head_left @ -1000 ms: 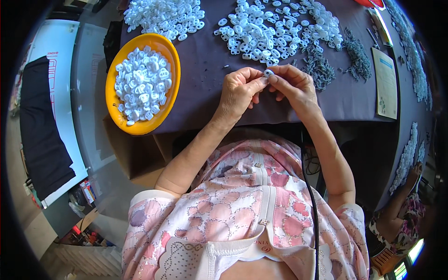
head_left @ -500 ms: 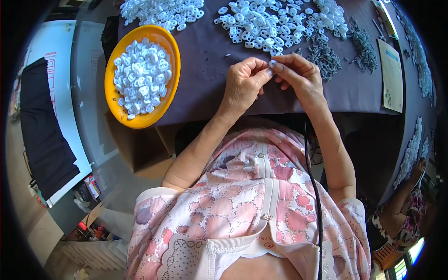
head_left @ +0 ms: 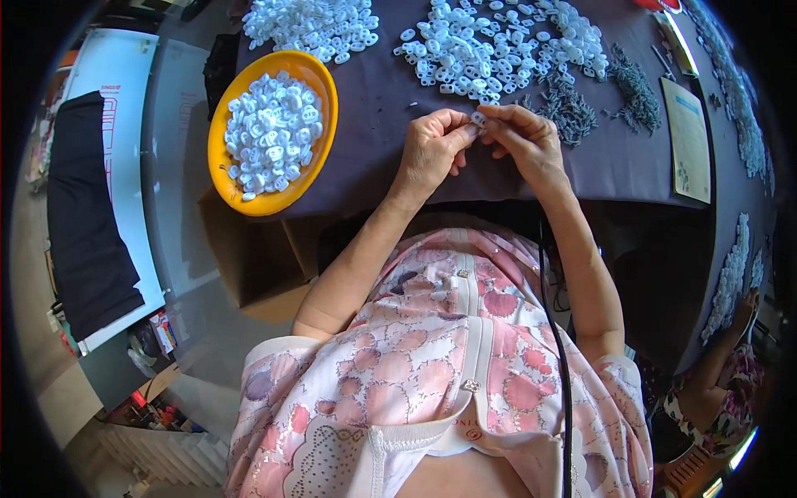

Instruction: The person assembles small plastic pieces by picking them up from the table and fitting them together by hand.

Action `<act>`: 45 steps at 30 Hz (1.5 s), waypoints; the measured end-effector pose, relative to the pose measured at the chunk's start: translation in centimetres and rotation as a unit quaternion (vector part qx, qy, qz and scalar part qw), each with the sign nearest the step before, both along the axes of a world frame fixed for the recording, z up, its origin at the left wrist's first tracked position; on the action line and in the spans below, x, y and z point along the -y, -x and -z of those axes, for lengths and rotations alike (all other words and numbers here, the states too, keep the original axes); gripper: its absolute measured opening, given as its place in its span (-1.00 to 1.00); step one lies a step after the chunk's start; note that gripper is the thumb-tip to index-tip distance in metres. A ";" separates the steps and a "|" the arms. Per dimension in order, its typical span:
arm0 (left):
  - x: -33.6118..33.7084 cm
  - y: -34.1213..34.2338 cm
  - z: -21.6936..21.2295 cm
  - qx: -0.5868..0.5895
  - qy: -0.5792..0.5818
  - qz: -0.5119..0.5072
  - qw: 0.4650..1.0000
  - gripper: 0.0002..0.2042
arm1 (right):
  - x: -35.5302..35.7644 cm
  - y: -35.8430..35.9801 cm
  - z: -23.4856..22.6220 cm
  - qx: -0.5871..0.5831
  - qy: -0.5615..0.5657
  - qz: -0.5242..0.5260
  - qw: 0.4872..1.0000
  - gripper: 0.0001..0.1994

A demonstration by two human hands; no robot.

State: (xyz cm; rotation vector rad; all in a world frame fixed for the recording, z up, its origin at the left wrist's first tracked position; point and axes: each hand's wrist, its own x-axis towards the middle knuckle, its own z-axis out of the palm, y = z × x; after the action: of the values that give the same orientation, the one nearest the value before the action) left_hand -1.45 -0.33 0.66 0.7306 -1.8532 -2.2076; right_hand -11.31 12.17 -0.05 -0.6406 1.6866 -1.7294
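A small white oval plastic piece with two holes is held up over the front part of the cloth-covered table. My left hand pinches it from the left between thumb and forefinger. From the right, the thumb and fingertips of my right hand close in on the same piece. Its edges are partly hidden by my fingertips. Just beyond my hands lies a loose spread of similar white pieces. Beside that spread, near my right hand, is a pile of small thin grey parts, too small to make out exactly.
To the left, an orange-yellow oval bowl full of white pieces stands at the table's front edge. Another white heap lies behind it. Farther right are a second grey pile and a tan booklet. Another person's arm shows at far right.
The whole view has shifted slightly, so the bowl and table appear farther right at the left side. The white piece now shows its holes more plainly between my fingertips. Both hands stay together.
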 end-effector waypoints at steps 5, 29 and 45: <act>-0.1 0.0 0.0 0.001 0.001 0.003 1.000 -0.87 | -0.3 0.2 -0.4 0.021 0.001 -0.014 1.000 -0.81; -0.3 -0.4 0.0 -0.009 0.022 -0.009 1.000 -0.85 | 0.1 0.0 -0.2 0.001 -0.013 0.016 1.000 -0.82; -0.8 -0.4 -0.1 -0.018 0.037 -0.062 0.997 -0.88 | 0.2 -1.1 -0.2 -0.043 -0.009 0.034 0.998 -0.78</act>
State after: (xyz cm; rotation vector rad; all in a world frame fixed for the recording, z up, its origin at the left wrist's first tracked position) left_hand -1.05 0.51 0.76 0.7648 -1.8098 -2.0512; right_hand -10.19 11.94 0.17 -0.6654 1.8007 -1.7550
